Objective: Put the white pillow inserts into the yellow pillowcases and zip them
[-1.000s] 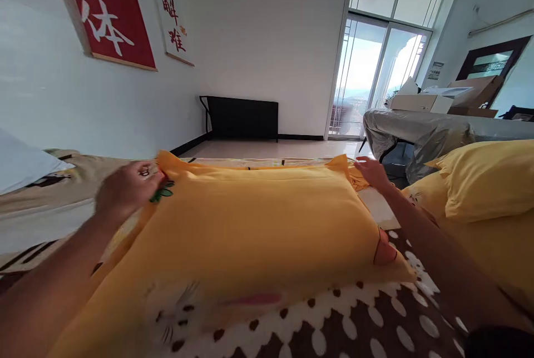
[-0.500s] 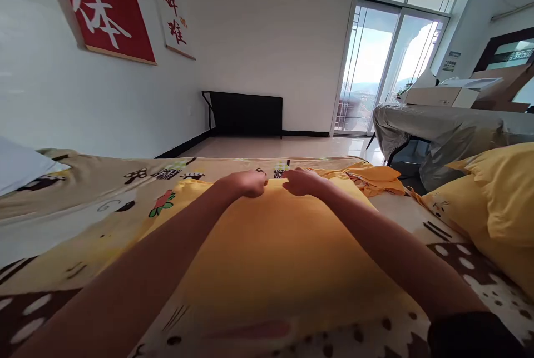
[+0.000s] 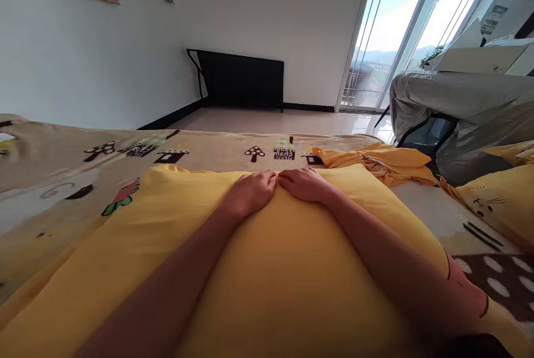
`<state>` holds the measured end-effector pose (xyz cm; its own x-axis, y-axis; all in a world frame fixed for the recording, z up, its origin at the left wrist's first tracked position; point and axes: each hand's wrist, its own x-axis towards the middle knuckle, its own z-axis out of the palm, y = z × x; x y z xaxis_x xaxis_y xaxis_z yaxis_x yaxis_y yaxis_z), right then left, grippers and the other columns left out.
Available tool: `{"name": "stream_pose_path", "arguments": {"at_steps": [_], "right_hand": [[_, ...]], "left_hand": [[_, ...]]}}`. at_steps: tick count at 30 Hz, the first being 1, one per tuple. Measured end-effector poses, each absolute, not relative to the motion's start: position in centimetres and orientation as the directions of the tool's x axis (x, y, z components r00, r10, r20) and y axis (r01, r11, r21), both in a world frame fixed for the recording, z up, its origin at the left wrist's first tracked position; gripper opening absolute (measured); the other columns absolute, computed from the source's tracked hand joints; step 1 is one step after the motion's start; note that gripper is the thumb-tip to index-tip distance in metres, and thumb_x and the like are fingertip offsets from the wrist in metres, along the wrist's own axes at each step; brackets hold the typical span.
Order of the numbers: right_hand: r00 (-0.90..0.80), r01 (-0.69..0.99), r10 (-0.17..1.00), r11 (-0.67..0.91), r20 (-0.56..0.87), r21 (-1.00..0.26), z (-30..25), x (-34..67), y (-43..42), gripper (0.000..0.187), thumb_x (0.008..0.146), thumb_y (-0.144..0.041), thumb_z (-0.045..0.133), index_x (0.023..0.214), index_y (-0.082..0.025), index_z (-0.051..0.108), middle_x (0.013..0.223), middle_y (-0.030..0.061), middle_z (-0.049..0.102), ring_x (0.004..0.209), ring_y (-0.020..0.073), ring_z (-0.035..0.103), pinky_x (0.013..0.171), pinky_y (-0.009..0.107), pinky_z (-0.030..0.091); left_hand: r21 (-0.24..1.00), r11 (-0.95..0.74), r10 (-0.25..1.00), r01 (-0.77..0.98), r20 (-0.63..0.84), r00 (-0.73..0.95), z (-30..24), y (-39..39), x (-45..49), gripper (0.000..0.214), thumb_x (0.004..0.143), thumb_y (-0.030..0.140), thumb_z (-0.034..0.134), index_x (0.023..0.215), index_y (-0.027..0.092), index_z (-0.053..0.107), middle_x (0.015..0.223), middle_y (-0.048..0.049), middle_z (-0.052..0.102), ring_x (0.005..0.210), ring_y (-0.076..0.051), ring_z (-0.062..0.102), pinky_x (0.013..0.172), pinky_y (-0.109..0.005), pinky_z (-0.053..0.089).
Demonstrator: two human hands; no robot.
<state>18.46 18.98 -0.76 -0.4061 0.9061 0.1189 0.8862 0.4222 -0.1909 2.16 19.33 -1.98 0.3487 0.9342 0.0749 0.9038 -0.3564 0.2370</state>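
Observation:
A large yellow pillow point(image 3: 267, 269) lies across the bed in front of me. Both hands rest on its far edge, side by side and nearly touching. My left hand point(image 3: 252, 191) has its fingers curled over the far edge of the pillow, gripping the fabric. My right hand point(image 3: 302, 184) does the same just to its right. My forearms stretch over the pillow's top.
A beige printed sheet point(image 3: 83, 158) covers the bed beyond the pillow. A crumpled yellow cloth point(image 3: 379, 160) lies at the far right, another yellow pillow point(image 3: 496, 202) at the right edge. A plastic-covered table point(image 3: 454, 97) and a black panel point(image 3: 242, 80) stand beyond.
My hands came from the pillow's two far corners to the middle of its far edge. The camera has since tilted down and moved closer; the hands stay together there.

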Motion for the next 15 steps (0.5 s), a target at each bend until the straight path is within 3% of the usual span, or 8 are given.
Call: {"name": "stream_pose_path", "arguments": {"at_steps": [4, 9, 12, 15], "right_hand": [[-0.335, 0.906, 0.942, 0.325, 0.01, -0.273, -0.2, 21.1, 20.0, 0.043, 0.093, -0.044, 0.033, 0.112, -0.021, 0.064, 0.119, 0.0086, 0.064, 0.108, 0.0248, 0.058, 0.09, 0.035, 0.04], [-0.253, 0.915, 0.966, 0.222, -0.049, -0.337, -0.5, 25.3, 21.2, 0.046, 0.093, -0.048, 0.032, 0.097, -0.019, 0.068, 0.108, 0.01, 0.067, 0.099, 0.0245, 0.06, 0.084, 0.034, 0.043], [-0.222, 0.896, 0.972, 0.175, -0.071, -0.408, -1.2, 27.9, 21.9, 0.046, 0.092, -0.05, 0.034, 0.093, -0.02, 0.069, 0.104, 0.0069, 0.068, 0.095, 0.0232, 0.061, 0.084, 0.033, 0.044], [-0.24, 0.847, 0.967, 0.167, -0.082, -0.505, -2.3, 30.8, 22.7, 0.048, 0.091, -0.054, 0.035, 0.092, -0.021, 0.069, 0.1, 0.0047, 0.07, 0.091, 0.0215, 0.063, 0.084, 0.033, 0.045]], "left_hand": [[0.194, -0.334, 0.938, 0.922, -0.03, 0.346, -1.1, 20.4, 1.8, 0.058, 0.089, 0.045, 0.022, 0.134, 0.019, 0.047, 0.141, -0.0073, 0.046, 0.129, -0.025, 0.043, 0.108, -0.041, 0.029], [0.152, -0.304, 0.932, 0.941, -0.158, 0.327, -0.3, 21.5, -1.2, 0.067, 0.088, 0.058, 0.018, 0.138, 0.02, 0.042, 0.145, -0.0049, 0.04, 0.134, -0.025, 0.037, 0.111, -0.045, 0.024], [0.293, -0.227, 0.938, 0.929, -0.191, 0.289, -0.3, 22.4, -4.6, 0.066, 0.089, 0.052, 0.019, 0.135, 0.012, 0.044, 0.145, -0.0074, 0.041, 0.132, -0.023, 0.039, 0.111, -0.039, 0.026], [0.421, -0.146, 0.962, 0.895, -0.149, 0.227, -0.7, 23.5, -8.5, 0.069, 0.087, 0.058, 0.024, 0.128, 0.01, 0.052, 0.137, -0.0061, 0.05, 0.121, -0.021, 0.052, 0.102, -0.034, 0.039]]}}
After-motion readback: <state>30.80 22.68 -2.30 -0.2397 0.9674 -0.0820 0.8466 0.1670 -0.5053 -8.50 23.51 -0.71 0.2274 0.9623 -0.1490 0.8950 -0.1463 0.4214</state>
